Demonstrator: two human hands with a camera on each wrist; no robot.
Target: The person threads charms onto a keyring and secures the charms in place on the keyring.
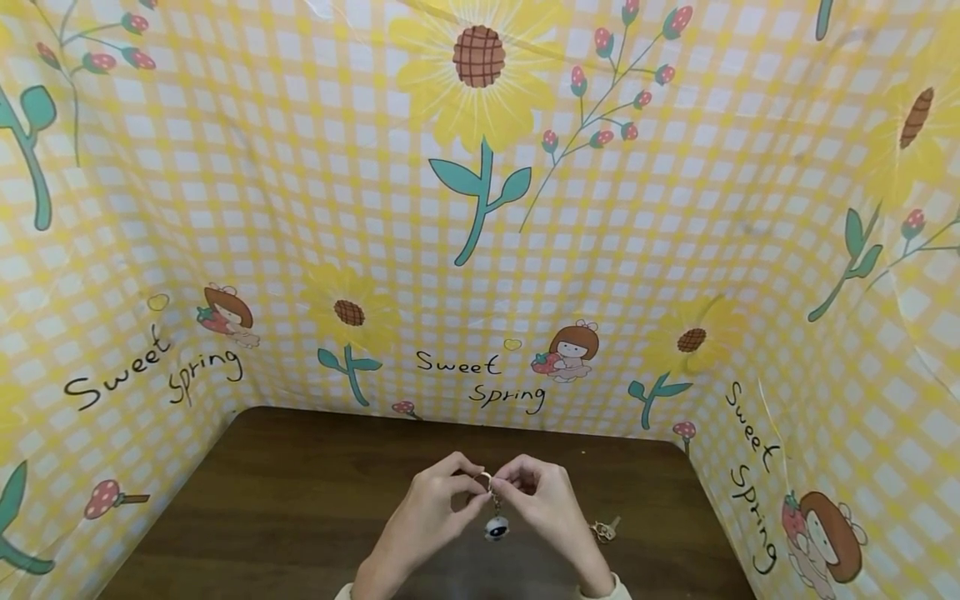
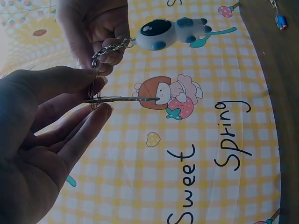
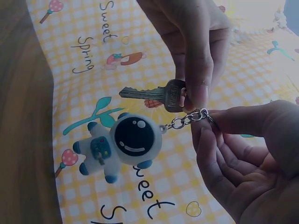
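In the head view, my left hand (image 1: 431, 510) and right hand (image 1: 549, 498) meet above the table, both pinching a metal split key ring (image 1: 486, 478) between thumb and fingers. A short silver chain (image 3: 187, 119) joins the ring to a white and blue astronaut charm (image 3: 135, 137), which dangles below the fingers. A silver key (image 3: 170, 95) is by the ring at my left fingertips; its flat edge shows in the left wrist view. Whether the key is fully threaded on the ring is hidden by the fingers.
On the dark wooden table (image 1: 315, 492), a small key with a ring (image 1: 606, 529) lies right of the hands. A small blue charm on a chain (image 2: 281, 21) shows in the left wrist view's corner. Yellow checked cloth walls (image 1: 285, 208) enclose the table's back and sides.
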